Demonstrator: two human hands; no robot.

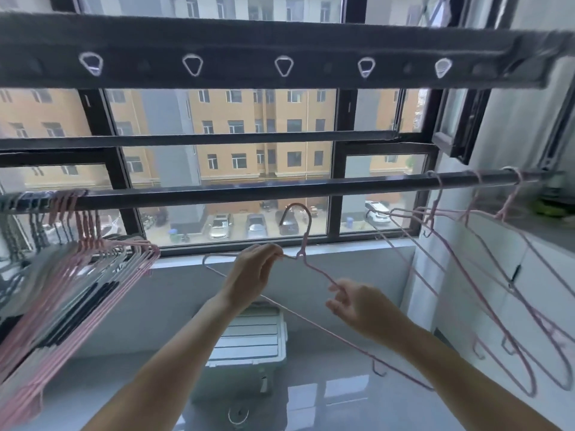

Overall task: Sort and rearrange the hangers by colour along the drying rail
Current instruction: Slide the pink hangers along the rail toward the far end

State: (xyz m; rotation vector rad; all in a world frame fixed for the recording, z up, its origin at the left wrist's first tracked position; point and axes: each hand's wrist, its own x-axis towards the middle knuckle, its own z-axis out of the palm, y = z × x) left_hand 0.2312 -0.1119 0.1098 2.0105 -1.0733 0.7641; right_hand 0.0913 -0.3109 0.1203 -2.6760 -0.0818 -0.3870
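A dark drying rail (264,188) runs across the window at mid height. A pink wire hanger (303,244) hangs free below the rail's middle, its hook up but off the rail. My left hand (255,272) pinches its left shoulder near the neck. My right hand (351,303) holds its right shoulder wire. At the rail's left end hangs a packed bunch of pink, grey and black hangers (77,269). Three pink hangers (485,259) hang spaced apart at the right end.
A thick upper bar (280,51) with white triangular rings spans the top. A white plastic crate (252,337) stands on the glossy floor below my arms. White cabinets (497,290) line the right wall, and the window sill lies behind.
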